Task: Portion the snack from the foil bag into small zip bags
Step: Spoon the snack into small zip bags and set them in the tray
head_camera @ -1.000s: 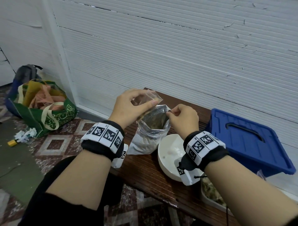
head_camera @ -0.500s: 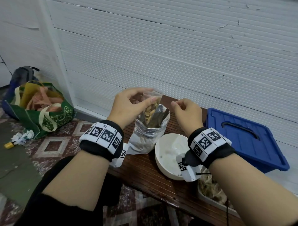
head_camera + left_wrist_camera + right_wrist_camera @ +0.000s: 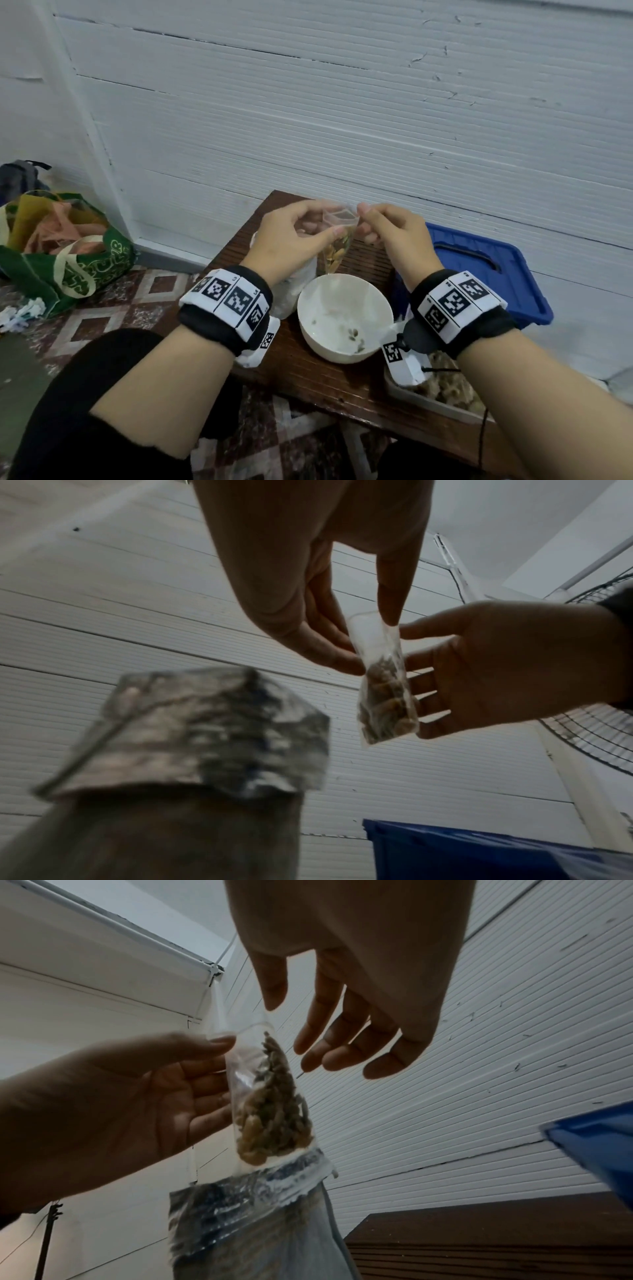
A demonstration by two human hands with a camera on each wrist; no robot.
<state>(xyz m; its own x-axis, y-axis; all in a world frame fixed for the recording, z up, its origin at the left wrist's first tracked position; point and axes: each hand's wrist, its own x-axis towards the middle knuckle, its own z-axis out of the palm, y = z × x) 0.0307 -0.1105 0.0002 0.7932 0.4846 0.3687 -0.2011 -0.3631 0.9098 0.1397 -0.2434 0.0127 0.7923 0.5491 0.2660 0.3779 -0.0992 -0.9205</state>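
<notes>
A small clear zip bag (image 3: 337, 245) partly filled with tan snack pieces hangs above the white bowl (image 3: 344, 318). My left hand (image 3: 329, 222) pinches its top edge between thumb and forefinger. My right hand (image 3: 364, 219) has a fingertip on the bag's right top corner. In the right wrist view its thumb touches that corner of the zip bag (image 3: 267, 1096) and the other fingers (image 3: 342, 1047) hang relaxed, apart from it. The foil bag (image 3: 205, 723) stands open on the table below my left hand (image 3: 366, 642), mostly hidden behind my left wrist in the head view.
The bowl holds a few seeds. A blue lidded box (image 3: 479, 270) sits at the right, and a tray of snack (image 3: 445, 394) lies near the front right edge of the dark wooden table (image 3: 308, 377). On the floor to the left sits a green tote bag (image 3: 68, 246).
My left hand lifted the zip bag off the foil bag's mouth and moved it right, over the bowl. My right hand let go of the foil bag's rim and came up to the zip bag's top.
</notes>
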